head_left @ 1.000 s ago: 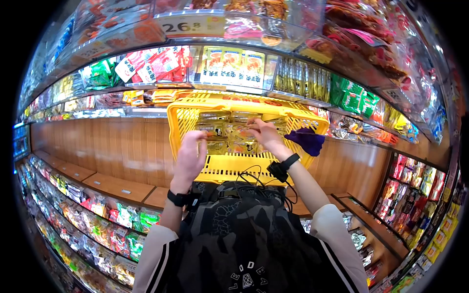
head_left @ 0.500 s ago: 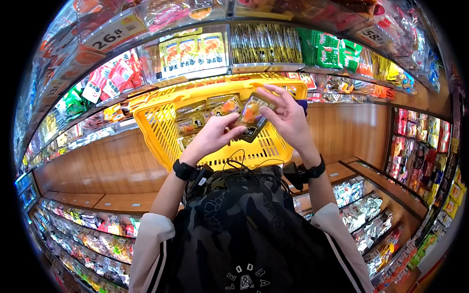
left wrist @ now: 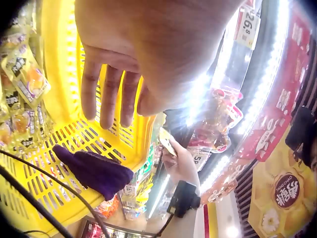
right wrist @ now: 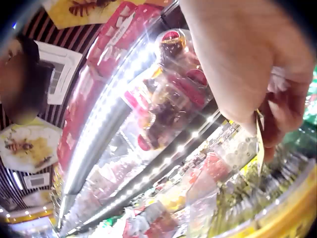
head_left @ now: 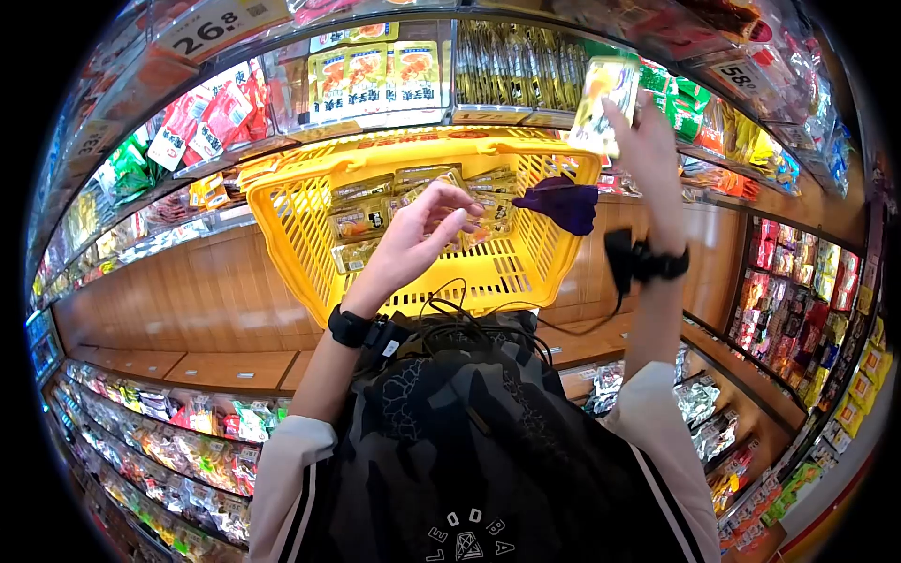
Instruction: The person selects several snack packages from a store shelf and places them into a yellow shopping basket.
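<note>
My right hand (head_left: 649,155) pinches a gold snack packet (head_left: 601,98) up at the shelf, beside a row of upright gold packets (head_left: 516,70). In the right wrist view this packet (right wrist: 260,141) shows edge-on between thumb and fingers, above the row. A yellow shopping basket (head_left: 282,220) stands against the shelf front, with several flat gold packets (head_left: 361,220) inside. Over these packets hovers my left hand (head_left: 418,235), its fingers loosely bent and holding nothing. The left wrist view shows its fingers (left wrist: 111,96) extended beside the basket wall.
Dark purple cloth (head_left: 568,206) hangs over the basket's right side. Green packets (head_left: 690,103) lie right of the gold row, red packets (head_left: 225,113) further left. Black cables (head_left: 460,298) run across the basket's near edge. Lower shelves hold more bagged goods (head_left: 169,422).
Both hands came together around a gold packet above the basket. The right hand has since carried a packet up and right to the shelf; the left stays over the basket, now without hold.
</note>
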Demonstrator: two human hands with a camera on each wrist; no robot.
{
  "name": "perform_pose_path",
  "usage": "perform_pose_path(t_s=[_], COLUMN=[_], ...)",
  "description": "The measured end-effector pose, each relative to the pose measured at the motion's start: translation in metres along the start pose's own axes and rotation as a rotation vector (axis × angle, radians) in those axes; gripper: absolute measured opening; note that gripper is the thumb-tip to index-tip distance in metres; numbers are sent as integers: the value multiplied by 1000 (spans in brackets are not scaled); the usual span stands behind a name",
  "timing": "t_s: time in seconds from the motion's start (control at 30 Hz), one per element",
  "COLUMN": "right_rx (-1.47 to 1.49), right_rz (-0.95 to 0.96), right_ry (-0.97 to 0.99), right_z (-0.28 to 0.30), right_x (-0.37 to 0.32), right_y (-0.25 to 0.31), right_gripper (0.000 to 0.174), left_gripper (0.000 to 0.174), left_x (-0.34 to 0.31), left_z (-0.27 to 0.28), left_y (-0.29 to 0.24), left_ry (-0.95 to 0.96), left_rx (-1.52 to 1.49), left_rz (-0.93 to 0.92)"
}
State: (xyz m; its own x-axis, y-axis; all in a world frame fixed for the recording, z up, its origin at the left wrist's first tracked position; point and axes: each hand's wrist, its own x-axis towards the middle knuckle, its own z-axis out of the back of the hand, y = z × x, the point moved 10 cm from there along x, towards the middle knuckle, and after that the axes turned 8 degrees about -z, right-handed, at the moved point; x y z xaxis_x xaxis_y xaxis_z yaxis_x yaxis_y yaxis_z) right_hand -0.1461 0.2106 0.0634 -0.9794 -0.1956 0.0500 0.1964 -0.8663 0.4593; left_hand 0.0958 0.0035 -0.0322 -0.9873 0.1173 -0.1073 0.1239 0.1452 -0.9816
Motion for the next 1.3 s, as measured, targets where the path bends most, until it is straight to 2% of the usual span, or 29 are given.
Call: perform_pose_path(t_s=[0.07, 0.1, 0.13, 0.2, 0.23, 0.27, 0.33, 0.37, 0.4, 0.47, 0.5, 0.53, 0.6, 0.77, 0.8, 0.87, 0.9, 1.0, 1.07, 1.17, 1.3], right_rx=[-83, -102, 1, -64, -125, -122, -184, -59, -56, -277, -77, -77, -300, -201, -202, -102, -163, -185, -12, 292, 826], right_rz=[162, 86, 343, 432, 627, 637, 373, 623, 629, 676, 557, 559, 440, 114, 118, 205, 41, 76, 51, 93, 38], right_ry=[-79, -45, -77, -151, -372, -370, -286, -432, -426, -497, -475, -472, -379, -47, -45, -195, -26, 55, 144, 101, 57], right_z=[-7, -19, -25, -54, -43, -46, -58, -49, -56, -69, -51, -53, -67, -81, -93, -98, -112, -118, -126, -126, -115], right_x=[41, 62, 74, 116, 101, 100, 113, 100, 107, 116, 104, 104, 114, 126, 134, 144, 156, 155, 167, 180, 194], right_y=[12, 6, 21, -16, 5, 17, 17, 34, 24, 16, 25, 25, 22, 6, -5, -10, -29, -32, -39, -54, -82], right_gripper=[51, 42, 36, 31, 25, 25, 24, 24, 24, 27, 29, 29, 33, 44, 44, 50, 56, 62, 78, 96, 123], left_gripper=[17, 16, 16, 16, 17, 17, 19, 19, 19, 20, 19, 18, 20, 22, 22, 23, 23, 24, 25, 26, 27], left_x=[-9, -15, -20, -29, -33, -35, -37, -37, -38, -40, -42, -44, -47, -50, -50, -50, -51, -54, -54, -56, -58], left_z=[7, 10, 12, 15, 14, 15, 21, 25, 28, 31, 31, 30, 31, 36, 37, 36, 36, 33, 31, 34, 37], left_y=[12, 16, 17, 17, 17, 18, 17, 15, 15, 17, 19, 21, 23, 28, 28, 30, 31, 34, 35, 38, 43], left_ry=[-10, -15, -21, -45, -24, -2, -47, -64, -82, -87, -70, -51, -48, -38, -43, -31, -36, -1, 29, 25, 12], left_rx=[8, 29, 51, 54, 85, 118, 122, 130, 136, 138, 160, 181, 192, 179, 177, 180, 178, 155, 166, 160, 189], left_rz=[21, 36, 50, 75, 81, 86, 56, 53, 52, 63, 82, 101, 100, 117, 116, 133, 134, 124, 122, 138, 148])
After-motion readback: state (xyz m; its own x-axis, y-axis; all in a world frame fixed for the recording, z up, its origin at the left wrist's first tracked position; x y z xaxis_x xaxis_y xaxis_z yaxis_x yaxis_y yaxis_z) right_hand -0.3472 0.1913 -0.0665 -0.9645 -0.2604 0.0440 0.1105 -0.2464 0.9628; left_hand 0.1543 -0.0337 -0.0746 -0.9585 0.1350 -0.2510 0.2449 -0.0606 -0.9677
